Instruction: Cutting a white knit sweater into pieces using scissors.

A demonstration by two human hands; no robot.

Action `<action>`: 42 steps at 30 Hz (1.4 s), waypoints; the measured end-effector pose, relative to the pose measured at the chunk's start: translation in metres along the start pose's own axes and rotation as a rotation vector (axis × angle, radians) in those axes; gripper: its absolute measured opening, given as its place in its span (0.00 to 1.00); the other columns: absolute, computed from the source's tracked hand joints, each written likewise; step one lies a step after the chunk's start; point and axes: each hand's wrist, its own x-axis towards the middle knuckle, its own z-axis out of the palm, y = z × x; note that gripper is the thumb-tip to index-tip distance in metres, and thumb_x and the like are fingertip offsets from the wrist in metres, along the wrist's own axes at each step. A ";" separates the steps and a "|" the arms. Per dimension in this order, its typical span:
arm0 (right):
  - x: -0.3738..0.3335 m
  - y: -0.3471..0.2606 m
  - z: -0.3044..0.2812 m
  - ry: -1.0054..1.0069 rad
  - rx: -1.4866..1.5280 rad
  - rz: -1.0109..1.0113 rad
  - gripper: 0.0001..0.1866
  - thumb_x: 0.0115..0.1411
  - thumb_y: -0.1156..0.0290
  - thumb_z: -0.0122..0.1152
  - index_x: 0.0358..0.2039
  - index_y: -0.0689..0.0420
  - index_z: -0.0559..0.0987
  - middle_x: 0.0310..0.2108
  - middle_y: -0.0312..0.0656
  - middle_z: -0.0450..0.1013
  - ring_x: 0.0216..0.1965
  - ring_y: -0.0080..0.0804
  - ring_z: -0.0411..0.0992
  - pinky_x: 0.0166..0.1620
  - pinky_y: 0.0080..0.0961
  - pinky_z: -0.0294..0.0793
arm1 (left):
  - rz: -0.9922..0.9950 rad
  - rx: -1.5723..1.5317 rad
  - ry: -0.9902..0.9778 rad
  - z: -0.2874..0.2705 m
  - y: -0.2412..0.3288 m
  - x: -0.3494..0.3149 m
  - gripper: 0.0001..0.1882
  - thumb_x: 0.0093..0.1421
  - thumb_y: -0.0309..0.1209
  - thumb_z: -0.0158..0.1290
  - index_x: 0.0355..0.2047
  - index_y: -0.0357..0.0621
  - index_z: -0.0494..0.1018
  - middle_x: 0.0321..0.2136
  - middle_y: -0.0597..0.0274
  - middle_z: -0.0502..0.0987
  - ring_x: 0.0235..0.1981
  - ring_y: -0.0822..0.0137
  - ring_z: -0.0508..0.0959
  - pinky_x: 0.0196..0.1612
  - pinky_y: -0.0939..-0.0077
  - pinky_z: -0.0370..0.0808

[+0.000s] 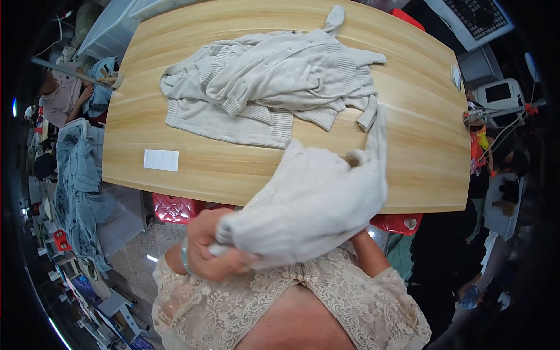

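Observation:
A cream knitted sweater [315, 198] is held up in front of me, blurred by motion, over the table's near edge. My left hand [219, 248] is closed on its left end, fingers wrapped round the knit. Most of my right hand [360, 234] lies behind the sweater's right side, so its fingers are hidden. A sleeve stretches from the held sweater up toward a pile of similar cream knit sweaters [286, 76] with ribbed hems, heaped across the far half of the table.
The wood-grain table [426, 146] bears a white paper slip [161, 160] at its left. Red stools [175, 207] stand beneath the near edge. Grey-blue garments [79, 192] hang at the left, where another person [61, 96] sits. Equipment [499, 93] stands at the right.

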 end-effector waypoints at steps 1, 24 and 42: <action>-0.011 0.010 -0.017 0.056 -0.043 0.017 0.26 0.61 0.56 0.55 0.55 0.58 0.71 0.54 0.51 0.70 0.54 0.46 0.68 0.52 0.37 0.69 | -0.012 -0.010 0.131 0.000 -0.006 -0.004 0.18 0.55 0.26 0.58 0.45 0.29 0.73 0.37 0.55 0.81 0.36 0.67 0.80 0.40 0.74 0.75; 0.036 -0.052 -0.150 0.349 -0.226 0.509 0.21 0.59 0.59 0.61 0.20 0.64 0.77 0.14 0.50 0.70 0.19 0.37 0.72 0.25 0.37 0.67 | 0.018 0.980 0.592 -0.186 -0.238 0.101 0.19 0.56 0.31 0.59 0.47 0.37 0.72 0.40 0.49 0.74 0.45 0.51 0.73 0.50 0.61 0.69; 0.440 -0.098 -0.107 0.258 -0.336 0.399 0.34 0.47 0.38 0.65 0.23 0.66 0.79 0.26 0.52 0.77 0.30 0.45 0.77 0.37 0.36 0.74 | 0.390 1.104 0.226 -0.179 -0.222 0.152 0.16 0.44 0.18 0.55 0.37 0.42 0.74 0.29 0.57 0.69 0.32 0.54 0.71 0.35 0.63 0.67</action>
